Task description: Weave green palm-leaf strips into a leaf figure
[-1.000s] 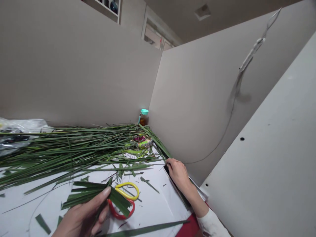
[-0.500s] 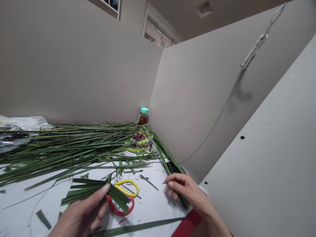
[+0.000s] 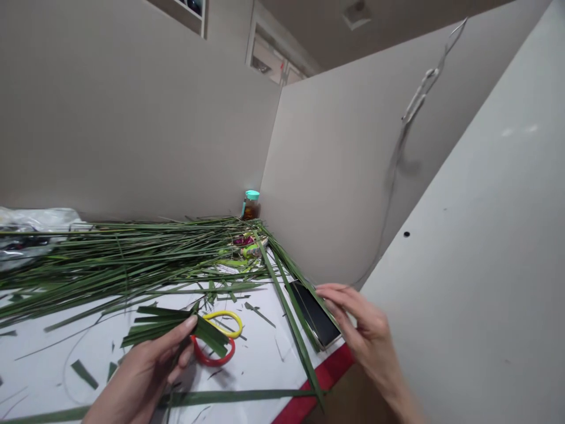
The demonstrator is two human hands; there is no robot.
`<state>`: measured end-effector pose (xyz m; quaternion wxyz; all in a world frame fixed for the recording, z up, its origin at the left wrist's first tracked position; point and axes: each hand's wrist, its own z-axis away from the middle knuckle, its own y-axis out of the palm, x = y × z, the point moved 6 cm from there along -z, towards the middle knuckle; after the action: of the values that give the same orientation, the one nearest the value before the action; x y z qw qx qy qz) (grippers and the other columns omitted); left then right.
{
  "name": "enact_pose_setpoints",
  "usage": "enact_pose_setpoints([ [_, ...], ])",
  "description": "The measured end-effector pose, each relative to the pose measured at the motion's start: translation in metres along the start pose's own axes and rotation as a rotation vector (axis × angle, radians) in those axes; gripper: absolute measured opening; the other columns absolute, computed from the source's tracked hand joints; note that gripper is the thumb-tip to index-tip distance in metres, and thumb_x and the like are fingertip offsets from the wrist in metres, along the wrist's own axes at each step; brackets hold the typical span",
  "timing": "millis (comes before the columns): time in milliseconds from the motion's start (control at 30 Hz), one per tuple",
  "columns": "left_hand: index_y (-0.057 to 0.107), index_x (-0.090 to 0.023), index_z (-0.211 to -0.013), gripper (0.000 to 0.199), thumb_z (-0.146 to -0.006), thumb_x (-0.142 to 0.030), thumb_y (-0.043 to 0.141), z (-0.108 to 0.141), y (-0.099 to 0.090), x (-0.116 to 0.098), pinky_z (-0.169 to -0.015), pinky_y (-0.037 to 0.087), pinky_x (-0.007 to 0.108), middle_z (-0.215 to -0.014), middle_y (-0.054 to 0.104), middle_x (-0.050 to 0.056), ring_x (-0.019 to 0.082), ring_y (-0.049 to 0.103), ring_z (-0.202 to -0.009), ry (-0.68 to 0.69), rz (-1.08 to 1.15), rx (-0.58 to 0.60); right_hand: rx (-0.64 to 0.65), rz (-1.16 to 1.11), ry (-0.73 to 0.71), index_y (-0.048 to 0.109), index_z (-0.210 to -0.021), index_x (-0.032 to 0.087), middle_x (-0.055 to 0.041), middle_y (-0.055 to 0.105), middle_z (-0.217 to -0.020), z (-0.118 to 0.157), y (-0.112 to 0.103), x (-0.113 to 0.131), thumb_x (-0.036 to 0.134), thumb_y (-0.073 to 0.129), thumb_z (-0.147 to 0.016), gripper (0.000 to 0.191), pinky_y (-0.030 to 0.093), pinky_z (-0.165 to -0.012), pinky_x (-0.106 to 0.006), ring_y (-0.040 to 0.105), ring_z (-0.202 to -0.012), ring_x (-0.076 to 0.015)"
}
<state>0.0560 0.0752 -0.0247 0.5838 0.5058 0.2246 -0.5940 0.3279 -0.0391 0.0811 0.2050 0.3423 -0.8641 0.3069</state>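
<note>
Relation of the two hands to the long leaves. The left hand (image 3: 150,359) grasps a bundle of cut leaf strips (image 3: 159,327), pinched between thumb and fingers, its cut ends fanned to the left and to the right. Just beyond it on the right show the ringed handles of the scissors (image 3: 241,325); the blades are hidden, and whether that hand also holds them cannot be told. The long leaves (image 3: 289,315) lie to the right of the left hand, their long axes slanting from the far corner of the table (image 3: 260,365) toward its near right edge — the leftmost one crosses the red border (image 3: 333,371). The right hand (image 3: 366,324) is clearly the nearer to them: it comes in from the near right, fingers bent and fingertips at the rightmost leaf, above the dark-screened device (image 3: 324,321). Whether they pinch that leaf or merely touch it cannot be told. A further single leaf (image 3: 238,396) lies crosswise, left to right, at the near side; the heap of leaves (image 3: 132,259) occupies the far left — well apart from the right hand.
</note>
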Motion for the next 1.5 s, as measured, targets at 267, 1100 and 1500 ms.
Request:
enact_pose_setpoints([
  [267, 0.057, -0.020, -0.044, 0.045, -0.064, -0.047, 0.087, 0.002, 0.007, -0.004, -0.042, 0.040, 0.020, -0.046, 0.048, -0.003, 0.011, 0.034, -0.046, 0.040, 0.081, 0.034, -0.513, -0.219, -0.126, 0.077, -0.099, 0.028, 0.0015, 0.074, -0.093, -0.030, -0.068, 0.058, 0.019, 0.055, -0.102, 0.024, 0.054, -0.066, -0.021, 0.070, -0.076, -0.0100],
  [1100, 0.079, -0.013, -0.071, 0.035, -0.091, -0.005, 0.050, 0.040, -0.031, -0.061, -0.058, 0.063, 0.018, -0.078, 0.078, 0.007, 0.014, 0.070, -0.065, 0.301, 0.525, -0.217, 0.144, -0.324, 0.048, 0.080, -0.097, 0.027, -0.0019, 0.079, -0.089, -0.019, 0.090, 0.041, 0.014, 0.068, -0.090, 0.019, 0.062, -0.072, -0.028, 0.074, -0.082, -0.0176],
  [1500, 0.075, -0.017, -0.078, 0.023, -0.091, -0.001, 0.064, 0.040, -0.062, -0.073, -0.074, 0.061, 0.010, -0.068, 0.077, -0.008, 0.006, 0.073, -0.062, 0.343, 0.505, -0.499, 0.052, 0.322, 0.303, 0.063, -0.124, 0.017, -0.0091, 0.066, -0.125, -0.067, 0.049, -0.121, 0.034, 0.064, -0.098, 0.030, 0.057, -0.091, -0.046, 0.067, -0.107, -0.0241],
])
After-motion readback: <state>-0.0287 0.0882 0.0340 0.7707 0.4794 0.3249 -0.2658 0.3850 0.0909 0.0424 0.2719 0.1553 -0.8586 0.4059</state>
